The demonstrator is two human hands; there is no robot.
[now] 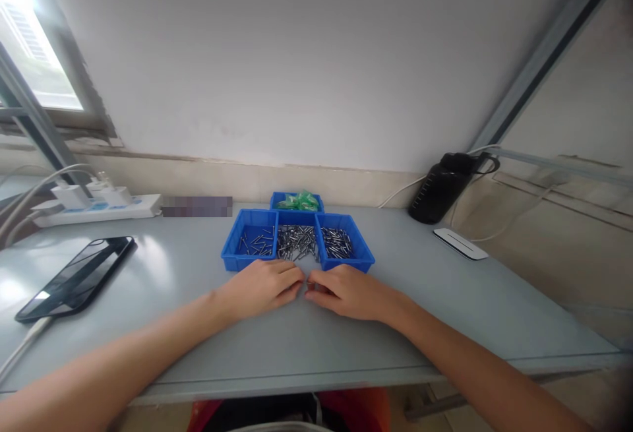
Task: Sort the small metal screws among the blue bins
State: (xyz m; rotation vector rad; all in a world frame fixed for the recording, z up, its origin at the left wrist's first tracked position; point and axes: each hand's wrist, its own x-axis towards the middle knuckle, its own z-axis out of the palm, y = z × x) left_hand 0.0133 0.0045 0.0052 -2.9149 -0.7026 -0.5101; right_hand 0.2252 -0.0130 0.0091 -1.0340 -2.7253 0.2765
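My left hand [270, 285] and my right hand [343, 291] are close together over the table, with the fingertips nearly touching. Both are closed in a pinch; whatever they hold is too small to make out. Just beyond my left hand is a blue bin [235, 259] with a loose scatter of thin metal pins or screws [258, 243]. Another blue bin [363, 257], beyond my right hand, has a denser heap of similar metal pieces [337, 245]. Between the two bins lies a pile of thin metal pieces [297, 242].
Behind them a blue bin [279, 198] contains green plastic packets [302, 201]. A phone [79, 277] on a cable and a power strip [143, 206] lie left. To the right are a black bottle [439, 188] and a flat white device [459, 243]. The wall bounds the table's back.
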